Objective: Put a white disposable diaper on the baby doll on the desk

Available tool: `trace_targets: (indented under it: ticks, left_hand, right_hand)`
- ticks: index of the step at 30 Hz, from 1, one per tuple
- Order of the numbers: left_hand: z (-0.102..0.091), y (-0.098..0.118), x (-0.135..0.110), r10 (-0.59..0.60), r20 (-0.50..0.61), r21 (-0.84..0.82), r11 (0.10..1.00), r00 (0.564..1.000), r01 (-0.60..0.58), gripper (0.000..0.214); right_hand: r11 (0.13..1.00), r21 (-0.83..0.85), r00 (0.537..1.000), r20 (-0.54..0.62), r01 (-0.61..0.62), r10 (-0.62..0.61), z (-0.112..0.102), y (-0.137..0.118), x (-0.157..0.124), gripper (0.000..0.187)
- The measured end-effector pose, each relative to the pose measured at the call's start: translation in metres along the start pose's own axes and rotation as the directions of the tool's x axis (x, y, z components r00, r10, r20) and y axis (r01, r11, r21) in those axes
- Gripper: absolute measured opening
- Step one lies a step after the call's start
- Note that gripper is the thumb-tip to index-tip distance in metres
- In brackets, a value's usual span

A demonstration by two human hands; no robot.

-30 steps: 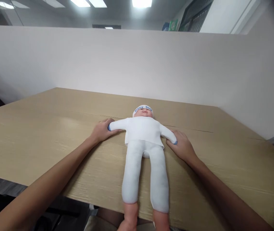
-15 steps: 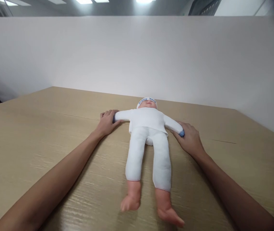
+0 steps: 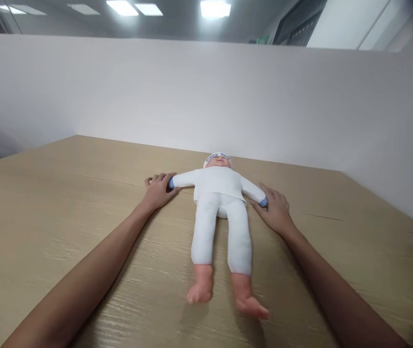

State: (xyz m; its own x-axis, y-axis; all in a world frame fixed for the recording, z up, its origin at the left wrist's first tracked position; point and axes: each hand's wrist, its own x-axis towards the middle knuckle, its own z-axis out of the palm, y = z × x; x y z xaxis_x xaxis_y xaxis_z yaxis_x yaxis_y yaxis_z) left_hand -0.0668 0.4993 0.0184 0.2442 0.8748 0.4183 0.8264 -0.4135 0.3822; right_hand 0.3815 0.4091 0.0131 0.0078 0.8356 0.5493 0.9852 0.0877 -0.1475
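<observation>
A soft, white-clad doll (image 3: 221, 212) is laid on a grained wooden table (image 3: 65, 232). Its cuffs are clasped by the left hand (image 3: 158, 191) and right hand (image 3: 274, 210), so its fists are hidden.

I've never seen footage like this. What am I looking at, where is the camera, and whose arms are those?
No machine here: these are a person's two bare arms, filmed by a camera worn on that person's head, looking forward and down. On the pale wooden table lies a baby doll on its back, in white clothes and a white cap, bare feet toward the camera. The left hand holds the blue cuff of one outstretched sleeve, the right hand the other. Behind the table stands a plain white partition.
</observation>
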Motion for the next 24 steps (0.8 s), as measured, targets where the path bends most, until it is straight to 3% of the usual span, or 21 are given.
trace_targets:
  ticks: [3, 7, 12, 16, 18, 21, 22, 23, 24]
  left_hand:
    - [0.000, 0.004, -0.011, -0.018, -0.062, 0.017, 1.000, 0.998, 0.019, 0.079]
    - [-0.003, 0.015, -0.038, -0.070, -0.141, 0.017, 0.997, 0.988, 0.074, 0.089]
    - [-0.022, 0.045, -0.080, -0.094, -0.164, -0.018, 0.996, 0.982, 0.093, 0.070]
    - [-0.055, 0.088, -0.122, -0.033, -0.250, -0.209, 0.978, 0.968, -0.021, 0.044]
    - [-0.070, 0.117, -0.162, -0.048, -0.323, -0.351, 0.934, 0.945, -0.073, 0.035]
    - [-0.073, 0.160, -0.255, -0.229, -0.309, -0.578, 0.816, 0.923, 0.009, 0.033]
    - [-0.069, 0.173, -0.291, -0.265, -0.205, -0.641, 0.764, 0.942, 0.075, 0.033]
    - [-0.063, 0.185, -0.327, -0.247, -0.031, -0.665, 0.729, 0.968, 0.165, 0.035]
    - [-0.056, 0.195, -0.361, -0.226, 0.069, -0.662, 0.718, 0.972, 0.215, 0.035]
  right_hand:
    - [1.000, 0.000, 0.998, -0.065, 0.025, -0.025, -0.010, -0.012, -0.008, 0.077]
    - [1.000, 0.001, 0.989, -0.149, -0.001, 0.002, -0.026, -0.033, -0.027, 0.064]
    - [0.994, 0.091, 0.977, -0.203, -0.054, 0.072, -0.046, -0.066, -0.065, 0.047]
    - [0.985, 0.173, 0.975, -0.220, 0.023, 0.016, -0.080, -0.115, -0.109, 0.030]
    - [0.972, 0.221, 0.970, -0.242, 0.074, -0.018, -0.106, -0.147, -0.139, 0.022]
    - [0.937, 0.323, 0.963, -0.267, 0.132, -0.044, -0.145, -0.187, -0.199, 0.020]
    - [0.931, 0.332, 0.960, -0.274, 0.150, -0.057, -0.156, -0.195, -0.224, 0.021]
    - [0.933, 0.319, 0.959, -0.273, 0.166, -0.077, -0.163, -0.198, -0.250, 0.025]
    - [0.936, 0.287, 0.943, -0.314, 0.204, -0.110, -0.167, -0.197, -0.278, 0.026]
